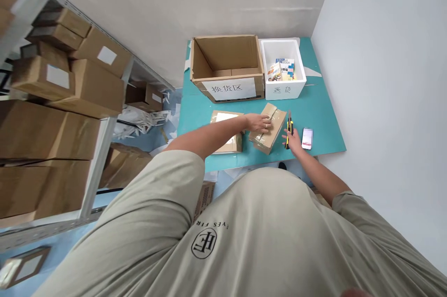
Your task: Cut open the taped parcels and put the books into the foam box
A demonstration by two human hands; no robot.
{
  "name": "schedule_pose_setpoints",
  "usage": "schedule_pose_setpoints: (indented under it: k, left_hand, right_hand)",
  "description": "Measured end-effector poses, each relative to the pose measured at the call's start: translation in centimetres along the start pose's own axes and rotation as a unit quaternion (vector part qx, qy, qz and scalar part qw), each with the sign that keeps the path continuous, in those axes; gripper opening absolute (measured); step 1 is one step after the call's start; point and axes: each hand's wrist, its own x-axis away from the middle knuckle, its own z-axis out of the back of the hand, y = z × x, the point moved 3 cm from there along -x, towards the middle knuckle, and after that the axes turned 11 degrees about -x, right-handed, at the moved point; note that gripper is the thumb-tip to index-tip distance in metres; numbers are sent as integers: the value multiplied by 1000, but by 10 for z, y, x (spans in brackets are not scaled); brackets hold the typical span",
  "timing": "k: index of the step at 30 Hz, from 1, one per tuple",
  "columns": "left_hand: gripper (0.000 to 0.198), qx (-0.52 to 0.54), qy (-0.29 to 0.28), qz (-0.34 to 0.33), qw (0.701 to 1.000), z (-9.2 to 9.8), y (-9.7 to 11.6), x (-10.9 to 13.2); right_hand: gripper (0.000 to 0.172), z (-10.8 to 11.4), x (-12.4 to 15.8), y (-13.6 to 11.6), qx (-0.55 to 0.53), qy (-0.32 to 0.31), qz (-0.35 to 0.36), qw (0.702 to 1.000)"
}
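Note:
A taped brown carton (275,120) lies tilted on the teal table (324,115). My left hand (258,122) rests on top of it with the fingers spread. Just right of the carton, my right hand (292,140) is at a yellow and black utility knife (289,135), whose blade points away from me. The fingers look loosely apart beside the knife handle. A second taped carton (226,148) with a white label is partly hidden under my left forearm. A phone (307,138) with a lit screen lies to the right of my right hand.
At the back of the table stand a large open cardboard box (228,89) with a handwritten sign and a white foam box (285,91) holding printed booklets. Shelves (101,162) full of cartons are on the left. A pale wall (384,78) borders the right side.

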Motion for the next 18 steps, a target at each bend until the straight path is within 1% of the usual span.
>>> schedule_pose_setpoints:
  k: [1, 2, 3, 5, 7, 9, 11, 12, 15, 18]
  left_hand:
    - [28, 7, -1, -37, 999, 1, 3, 0]
    - [27, 14, 5, -43, 999, 2, 4, -1]
    - [28, 22, 6, -30, 999, 3, 5, -1]
    - [35, 32, -9, 7, 999, 4, 5, -1]
    - [42, 23, -18, 23, 999, 4, 7, -1]
    - [46, 13, 9, 22, 1000, 5, 8, -1]
    - [46, 21, 39, 28, 999, 5, 9, -1]
    - [45, 28, 41, 34, 998, 4, 9, -2]
    - [43, 33, 19, 43, 998, -1, 9, -6]
    - [41, 18, 30, 31, 999, -4, 10, -10]
  right_hand:
    - [30, 0, 3, 0, -2, -2, 2, 1000]
    - [29, 2, 6, 0, 0, -6, 5, 1000]
    - [31, 4, 10, 0, 6, -13, 10, 1000]
    - [36, 11, 21, -1, 26, -29, 20, 999]
    - [40, 19, 35, -3, 55, -56, 27, 997]
    - [44, 26, 50, -5, 94, -92, 25, 991]
    - [50, 31, 66, -6, 142, -124, 12, 982]
    - [51, 33, 73, -6, 165, -136, 4, 977]
    - [49, 30, 85, -8, 218, -158, -16, 963]
    - [56, 21, 88, -8, 240, -163, -32, 956]
